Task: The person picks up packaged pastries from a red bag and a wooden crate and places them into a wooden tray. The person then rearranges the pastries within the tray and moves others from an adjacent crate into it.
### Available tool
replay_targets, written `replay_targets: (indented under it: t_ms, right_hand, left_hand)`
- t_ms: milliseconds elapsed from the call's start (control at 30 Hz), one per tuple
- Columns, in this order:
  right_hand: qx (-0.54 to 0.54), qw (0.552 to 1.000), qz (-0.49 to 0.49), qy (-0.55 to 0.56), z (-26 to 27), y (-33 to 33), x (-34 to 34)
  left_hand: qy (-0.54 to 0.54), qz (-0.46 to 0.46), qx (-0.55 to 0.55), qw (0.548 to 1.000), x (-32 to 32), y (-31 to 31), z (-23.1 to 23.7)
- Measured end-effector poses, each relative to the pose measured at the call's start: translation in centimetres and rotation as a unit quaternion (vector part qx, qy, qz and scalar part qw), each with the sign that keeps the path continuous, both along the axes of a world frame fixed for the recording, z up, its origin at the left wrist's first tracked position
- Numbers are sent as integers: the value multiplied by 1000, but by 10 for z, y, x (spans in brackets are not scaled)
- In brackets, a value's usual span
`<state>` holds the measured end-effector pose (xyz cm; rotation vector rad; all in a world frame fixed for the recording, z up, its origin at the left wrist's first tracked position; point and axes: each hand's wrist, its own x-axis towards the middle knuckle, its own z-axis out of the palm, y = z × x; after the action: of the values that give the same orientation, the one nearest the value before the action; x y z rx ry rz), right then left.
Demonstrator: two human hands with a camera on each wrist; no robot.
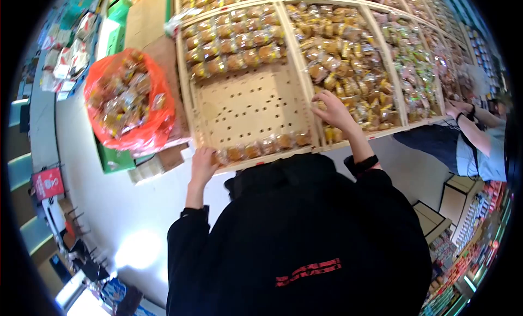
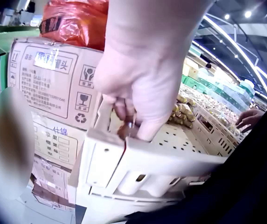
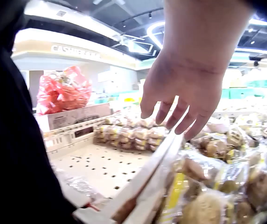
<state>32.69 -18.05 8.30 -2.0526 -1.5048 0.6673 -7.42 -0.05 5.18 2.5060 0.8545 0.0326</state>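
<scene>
Both hands are at the crate (image 1: 248, 100). I have the left hand (image 2: 140, 88) down in its near-left corner, finger and thumb pinching a wrapped cake (image 2: 128, 127); only the left wrist view shows me that grip, since from the head camera the hand covers it. The right hand (image 3: 184, 88) hangs loose and released over the divider (image 3: 147, 172); I can't tell whether a fingertip touches it.

Beside the pinched cake, the head view gives me a near row (image 1: 267, 147) along the crate's edge, far rows (image 1: 237, 40) at the other end, and bare perforated floor between. Across the divider, more cakes (image 1: 348, 54) lie heaped.

Out to the left stands a red bag (image 1: 158, 125). From the head I see cakes inside it; the left wrist shows the printed cartons (image 2: 54, 84) stacked underneath. My right wrist view alone catches "CASHIER" lettering (image 3: 72, 49), while the head alone clearly shows another person (image 1: 479, 133) at far right.
</scene>
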Motion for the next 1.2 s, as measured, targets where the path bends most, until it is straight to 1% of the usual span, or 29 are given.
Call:
replay_targets:
  t_ms: [67, 100, 133, 167, 200, 233, 300, 333, 400, 533, 567, 600, 633, 667, 700, 733, 767, 800, 833, 867, 900, 933, 967, 1000, 1067, 1100, 1133, 1167, 1200]
  right_hand:
    - [24, 994, -106, -6, -9, -5, 32]
    - [26, 990, -137, -18, -4, -4, 45]
    - [27, 989, -143, -26, -10, -2, 60]
    - [49, 982, -181, -28, -20, 2, 73]
    - [71, 973, -216, -27, -28, 7, 84]
    - [73, 973, -219, -30, -28, 14, 90]
    - [56, 958, -261, -100, -31, 29, 96]
    - [57, 958, -261, -100, -40, 34, 101]
    - [26, 960, -218, -173, -53, 46, 105]
    - [9, 951, -203, -235, -51, 48, 108]
    - [44, 952, -187, -239, -47, 46, 109]
    - [44, 953, -188, -235, -39, 44, 106]
    - [65, 954, -193, -221, -26, 41, 99]
    - [87, 955, -195, -204, -14, 41, 90]
    - [147, 951, -189, -197, -3, 42, 75]
    - [147, 954, -184, -186, 2, 44, 60]
    - [97, 981, -121, -119, 5, 46, 43]
    - [47, 996, -56, -51, 10, 47, 26]
    - [6, 1000, -1, -16, 22, 50, 2]
    - [-24, 998, 47, 29, 11, 54, -15]
    - [-51, 994, 96, 0, 10, 57, -37]
    - [-54, 986, 152, 37, 9, 62, -55]
    - [-36, 981, 179, 70, 2, 64, -72]
    - [-61, 974, 197, 94, 12, 67, -87]
    - [-54, 970, 212, 107, 4, 69, -107]
    - [-54, 970, 210, 108, 1, 68, -107]
    - [-18, 967, 221, 125, -1, 67, -104]
    - [18, 962, 232, 142, -3, 65, -100]
    - [17, 962, 234, 142, -5, 63, -94]
  left_hand:
    - [43, -10, -34, 998, 4, 3, 8]
    - [34, -19, -36, 999, 4, 5, 5]
    - [68, -6, -52, 996, 4, 8, 4]
    - [104, 9, -66, 992, 4, 8, 2]
    - [100, 5, -65, 993, 8, 6, 2]
    - [129, 28, -61, 989, 11, 4, 4]
    - [168, 58, -42, 983, 18, -1, 11]
    - [167, 58, -41, 983, 19, -3, 10]
    - [149, 95, -5, 984, 19, -8, 3]
    - [141, 80, 36, 986, 16, -10, 0]
    - [119, 71, 39, 990, 16, -12, 2]
    - [97, 61, 42, 992, 18, -14, 7]
    - [100, 63, 44, 992, 24, -15, 12]
    - [36, 57, 45, 997, 31, -16, 15]
    - [-25, 53, 46, 997, 37, -18, 20]
    - [-25, 39, 31, 998, 45, -20, 24]
    - [-24, 24, 16, 999, 55, -22, 28]
    - [-40, 15, -10, 999, 68, -26, 38]
    - [-61, 6, -34, 998, 84, -31, 49]
    - [-89, -16, -43, 995, 98, -34, 59]
    - [-118, -38, -53, 991, 108, -38, 65]
    - [-117, -38, -53, 991, 113, -42, 67]
    - [-109, -58, -80, 989, 118, -45, 67]
    - [-101, -78, -107, 986, 121, -46, 67]
    - [-116, -92, -113, 983, 117, -46, 55]
    - [-93, -66, -138, 984, 112, -45, 52]
    - [-70, -40, -163, 983, 107, -43, 49]
    - [-70, -40, -163, 983, 102, -40, 45]
    - [-75, -42, -134, 987, 94, -38, 38]
